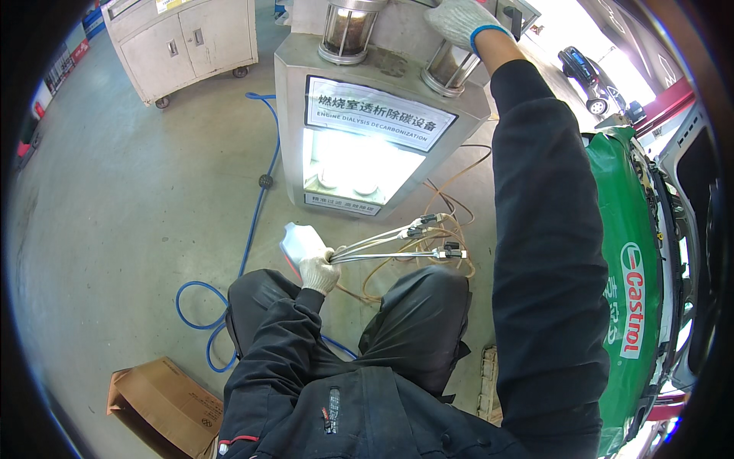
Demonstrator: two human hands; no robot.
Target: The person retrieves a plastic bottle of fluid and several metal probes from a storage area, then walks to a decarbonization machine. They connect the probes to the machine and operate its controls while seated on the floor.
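My left hand [319,271], in a whitish knit glove, is in front of my knees. Its fingers are wrapped round a bundle of thin metal tubes [371,252] and are against a white plastic bottle [301,242] with a red edge. The tubes point right and end in black-and-metal fittings [453,251] with brownish hoses. My right arm reaches far forward, and my gloved right hand [465,24], blue-cuffed, is at the top of a grey machine [294,138], above its right glass cylinder [451,69]. The picture's upper edge and the glove hide its fingers.
The machine has a lit recess [359,164] and a second glass cylinder [348,34]. A blue hose [256,206] runs over the floor on the left. Farther off stands a wheeled cabinet [183,50]. A cardboard box [164,405] lies lower left; a green-covered car [627,229] is at right.
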